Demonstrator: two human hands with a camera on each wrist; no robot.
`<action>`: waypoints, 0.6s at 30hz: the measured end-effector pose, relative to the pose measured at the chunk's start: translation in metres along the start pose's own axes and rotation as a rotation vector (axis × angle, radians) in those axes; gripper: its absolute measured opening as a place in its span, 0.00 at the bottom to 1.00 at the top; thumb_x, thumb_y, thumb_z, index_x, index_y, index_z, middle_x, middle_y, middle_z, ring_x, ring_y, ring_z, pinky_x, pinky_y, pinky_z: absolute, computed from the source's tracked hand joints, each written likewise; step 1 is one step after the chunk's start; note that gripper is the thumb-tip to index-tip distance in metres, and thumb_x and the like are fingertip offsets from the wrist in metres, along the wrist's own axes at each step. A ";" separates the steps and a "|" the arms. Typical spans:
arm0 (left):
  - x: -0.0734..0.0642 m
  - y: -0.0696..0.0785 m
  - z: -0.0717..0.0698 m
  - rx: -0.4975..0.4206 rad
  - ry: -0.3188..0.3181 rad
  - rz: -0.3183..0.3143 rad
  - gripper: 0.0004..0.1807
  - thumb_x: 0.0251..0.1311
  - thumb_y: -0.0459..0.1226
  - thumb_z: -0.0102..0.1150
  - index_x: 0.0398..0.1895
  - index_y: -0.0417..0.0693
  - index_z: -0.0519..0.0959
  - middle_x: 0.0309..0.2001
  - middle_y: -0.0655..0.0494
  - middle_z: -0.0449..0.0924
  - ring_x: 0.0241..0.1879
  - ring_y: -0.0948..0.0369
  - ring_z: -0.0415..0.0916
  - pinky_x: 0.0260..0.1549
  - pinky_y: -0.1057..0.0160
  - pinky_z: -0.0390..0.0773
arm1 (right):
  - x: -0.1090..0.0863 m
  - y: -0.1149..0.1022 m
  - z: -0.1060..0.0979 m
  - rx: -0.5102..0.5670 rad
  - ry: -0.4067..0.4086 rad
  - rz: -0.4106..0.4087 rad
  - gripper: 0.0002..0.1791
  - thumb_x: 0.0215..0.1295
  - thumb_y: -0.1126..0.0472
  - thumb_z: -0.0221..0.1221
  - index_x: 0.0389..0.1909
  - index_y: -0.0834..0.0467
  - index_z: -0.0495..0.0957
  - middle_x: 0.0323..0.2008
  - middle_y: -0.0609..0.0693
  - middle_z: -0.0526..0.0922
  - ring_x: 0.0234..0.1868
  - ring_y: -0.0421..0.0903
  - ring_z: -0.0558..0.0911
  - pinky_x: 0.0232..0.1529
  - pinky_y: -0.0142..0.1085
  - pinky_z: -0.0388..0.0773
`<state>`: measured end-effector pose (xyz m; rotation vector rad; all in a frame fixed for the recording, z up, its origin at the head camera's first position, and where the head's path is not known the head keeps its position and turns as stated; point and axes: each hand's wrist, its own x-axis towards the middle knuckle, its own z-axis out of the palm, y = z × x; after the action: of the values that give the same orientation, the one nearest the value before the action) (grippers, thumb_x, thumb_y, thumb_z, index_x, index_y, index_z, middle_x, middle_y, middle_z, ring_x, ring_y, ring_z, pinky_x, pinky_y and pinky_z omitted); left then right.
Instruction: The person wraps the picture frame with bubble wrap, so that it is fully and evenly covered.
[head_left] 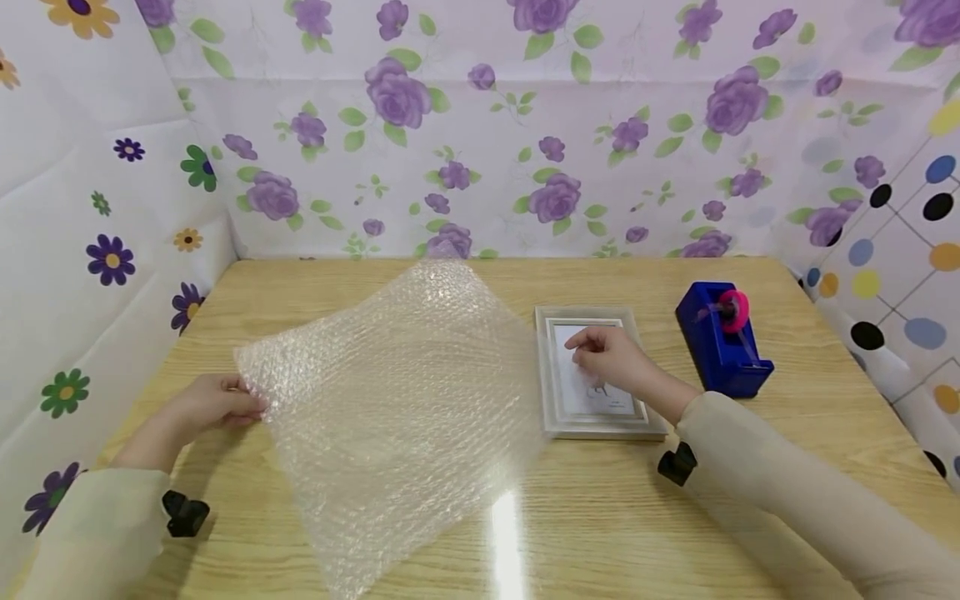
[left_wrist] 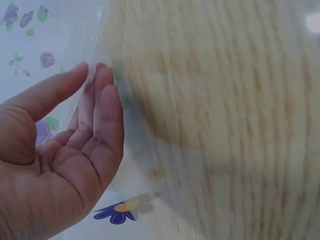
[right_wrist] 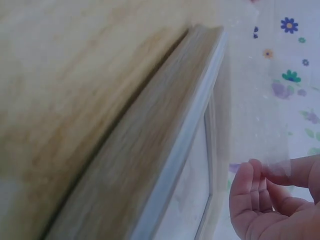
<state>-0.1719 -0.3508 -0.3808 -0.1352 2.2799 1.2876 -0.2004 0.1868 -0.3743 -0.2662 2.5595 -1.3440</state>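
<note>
A clear sheet of bubble wrap (head_left: 405, 392) spreads between my two hands above the table. My left hand (head_left: 217, 404) pinches its left edge between thumb and fingertips; the left wrist view shows the sheet (left_wrist: 97, 30) running up from those fingertips. Over the picture frame (head_left: 551, 375), my right hand (head_left: 611, 358) pinches the sheet's right side, and the right wrist view has a see-through corner (right_wrist: 277, 167) between its thumb and fingers. The silvery frame lies face up, holding a white printed sheet, partly covered by my right hand.
A blue tape dispenser (head_left: 720, 350) with a pink-cored roll stands right of the frame. The wooden table (head_left: 637, 533) reaches back to a flowered cloth wall (head_left: 480, 150). Patterned cloth also lines the left and right sides.
</note>
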 end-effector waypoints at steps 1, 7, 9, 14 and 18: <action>-0.001 0.000 -0.001 -0.006 -0.020 -0.014 0.06 0.62 0.30 0.56 0.31 0.37 0.70 0.30 0.60 0.80 0.31 0.70 0.79 0.35 0.71 0.82 | 0.003 0.001 0.000 -0.005 0.013 -0.008 0.13 0.65 0.71 0.51 0.47 0.73 0.76 0.29 0.55 0.78 0.25 0.39 0.72 0.23 0.28 0.73; -0.006 -0.006 -0.001 -0.046 -0.101 -0.108 0.11 0.59 0.31 0.60 0.33 0.36 0.67 0.33 0.55 0.80 0.34 0.67 0.80 0.37 0.70 0.82 | 0.016 0.002 -0.004 -0.011 0.037 0.000 0.13 0.64 0.72 0.51 0.46 0.75 0.76 0.30 0.56 0.79 0.28 0.38 0.74 0.29 0.25 0.74; -0.006 -0.008 0.000 -0.076 -0.131 -0.119 0.10 0.59 0.31 0.61 0.33 0.37 0.69 0.33 0.55 0.81 0.34 0.66 0.81 0.38 0.70 0.82 | 0.021 0.003 -0.006 -0.013 0.036 0.031 0.13 0.65 0.71 0.50 0.47 0.73 0.76 0.31 0.55 0.79 0.29 0.38 0.74 0.30 0.25 0.75; -0.008 -0.013 0.003 -0.202 -0.269 -0.111 0.05 0.60 0.31 0.60 0.27 0.44 0.79 0.31 0.58 0.86 0.34 0.68 0.83 0.38 0.72 0.82 | 0.034 0.003 -0.011 -0.027 0.058 0.077 0.13 0.67 0.69 0.51 0.48 0.70 0.76 0.31 0.54 0.79 0.30 0.38 0.74 0.30 0.25 0.75; -0.010 -0.016 0.006 -0.291 -0.341 -0.115 0.07 0.62 0.32 0.59 0.25 0.46 0.81 0.33 0.58 0.86 0.36 0.67 0.83 0.40 0.73 0.81 | 0.040 0.002 -0.014 -0.018 0.078 0.087 0.12 0.67 0.70 0.52 0.48 0.71 0.76 0.32 0.54 0.79 0.29 0.38 0.74 0.31 0.25 0.75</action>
<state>-0.1558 -0.3560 -0.3907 -0.1342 1.7688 1.4513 -0.2429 0.1879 -0.3737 -0.1062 2.6153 -1.3250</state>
